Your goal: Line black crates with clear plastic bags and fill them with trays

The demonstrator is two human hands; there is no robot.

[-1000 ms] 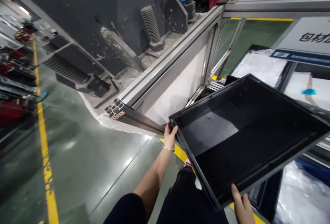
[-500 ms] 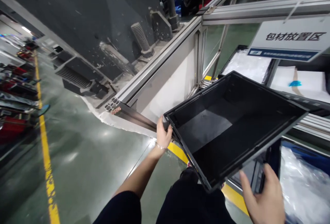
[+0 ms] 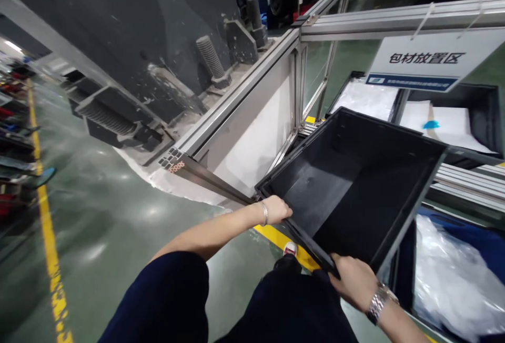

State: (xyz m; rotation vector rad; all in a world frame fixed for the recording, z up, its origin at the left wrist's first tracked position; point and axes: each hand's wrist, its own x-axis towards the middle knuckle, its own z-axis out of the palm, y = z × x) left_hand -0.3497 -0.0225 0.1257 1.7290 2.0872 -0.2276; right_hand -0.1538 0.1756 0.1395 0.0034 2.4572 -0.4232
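Observation:
A black plastic crate point(image 3: 311, 195), with nothing visible inside it, is tilted in front of me at the metal rack. My left hand point(image 3: 276, 209) is closed over its near rim, toward the left corner. At the near right corner, my right hand point(image 3: 353, 277) grips the same rim, thumb on the outside. A bracelet circles my left wrist and a metal watch point(image 3: 379, 302) my right one. The crate hides part of the rack shelf behind it.
An aluminium frame point(image 3: 244, 90) with a white panel borders the rack on the left. A white sign point(image 3: 428, 61) hangs from the upper rail. Behind the crate are bins with white sheets point(image 3: 442, 119); a bin of clear plastic bags point(image 3: 450, 274) sits lower right.
My left hand has moved from the crate's left corner along its near rim. My right hand, apart from the crate before, has closed on the near right corner. The crate has shifted slightly left.

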